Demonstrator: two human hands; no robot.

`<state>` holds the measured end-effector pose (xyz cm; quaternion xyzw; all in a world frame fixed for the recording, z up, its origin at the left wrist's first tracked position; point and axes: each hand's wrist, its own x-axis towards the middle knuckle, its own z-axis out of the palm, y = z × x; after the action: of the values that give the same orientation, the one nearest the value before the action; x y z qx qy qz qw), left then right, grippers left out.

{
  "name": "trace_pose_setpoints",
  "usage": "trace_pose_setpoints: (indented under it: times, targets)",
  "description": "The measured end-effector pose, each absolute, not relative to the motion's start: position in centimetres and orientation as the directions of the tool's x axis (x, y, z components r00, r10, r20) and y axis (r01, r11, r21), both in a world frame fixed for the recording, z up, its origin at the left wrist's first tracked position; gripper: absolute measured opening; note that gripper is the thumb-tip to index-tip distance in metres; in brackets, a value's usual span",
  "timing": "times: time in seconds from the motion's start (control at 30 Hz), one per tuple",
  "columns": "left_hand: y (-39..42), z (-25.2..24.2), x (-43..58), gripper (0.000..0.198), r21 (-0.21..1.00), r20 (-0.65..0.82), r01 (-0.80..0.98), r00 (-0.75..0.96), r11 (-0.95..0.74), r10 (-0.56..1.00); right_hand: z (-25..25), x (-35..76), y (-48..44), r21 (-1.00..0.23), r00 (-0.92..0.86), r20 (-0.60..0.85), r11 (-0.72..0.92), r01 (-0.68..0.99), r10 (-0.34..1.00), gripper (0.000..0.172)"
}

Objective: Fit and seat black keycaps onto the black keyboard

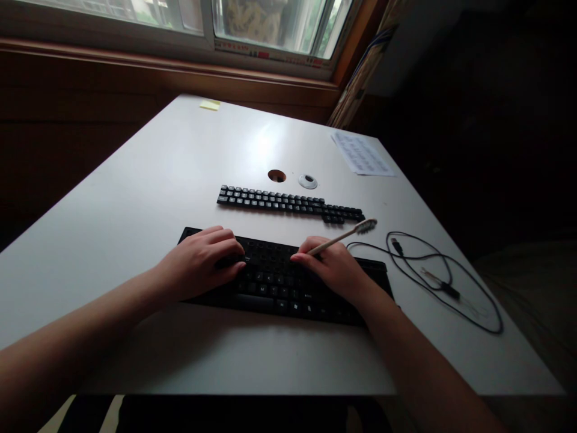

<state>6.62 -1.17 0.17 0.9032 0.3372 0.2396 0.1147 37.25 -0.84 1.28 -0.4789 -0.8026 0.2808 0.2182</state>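
A black keyboard [270, 291] lies on the white desk with its front rows of keys in place; further back, part of its key bed shows without keycaps. My left hand [202, 258] rests over the keyboard's left part, thumb and fingers bent toward each other. Whatever is between them is too dark to make out. In my right hand [333, 264], closed above the right half of the keyboard, is a toothbrush [336, 240], bristle end pointing up and right. Behind the keyboard, several loose black keycaps [270, 201] stand in neat rows.
To the right lies a coiled black cable [478, 328] with a USB plug [396, 245]. Behind the keycaps are a round desk hole [276, 176] and a grey ring-shaped cover [308, 181]. Paper sheets [363, 155] and a yellow sticky note [210, 105] lie near the far edges.
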Motion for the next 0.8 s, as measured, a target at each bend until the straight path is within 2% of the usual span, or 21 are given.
trace_pose_setpoints:
  times: [0.23,0.37,0.5,0.7,0.8]
  targets:
    - [-1.15,0.10,6.56,0.013,0.369,0.351,0.553,0.661,-0.747,0.663,1.40,37.94,-0.36,-0.691,-0.573,0.105,0.474,0.545,0.812,0.023]
    - [-1.16,0.11,6.61,0.014,0.368,0.352,0.552,0.662,-0.749,0.661,1.49,37.81,-0.47,-0.690,-0.588,0.088,0.475,0.546,0.804,0.022]
    - [-1.16,0.14,6.62,0.014,0.368,0.351,0.553,0.662,-0.748,0.662,1.31,37.37,-0.91,-0.671,-0.521,0.139,0.467,0.576,0.842,0.023]
    - [-1.16,0.22,6.61,0.013,0.366,0.350,0.549,0.666,-0.751,0.658,1.22,37.59,-1.34,-0.773,-0.319,0.138,0.303,0.557,0.938,0.030]
    - [-1.18,0.25,6.64,0.013,0.371,0.353,0.546,0.665,-0.751,0.658,1.12,37.77,-1.26,-0.751,-0.238,0.191,0.298,0.589,0.952,0.031]
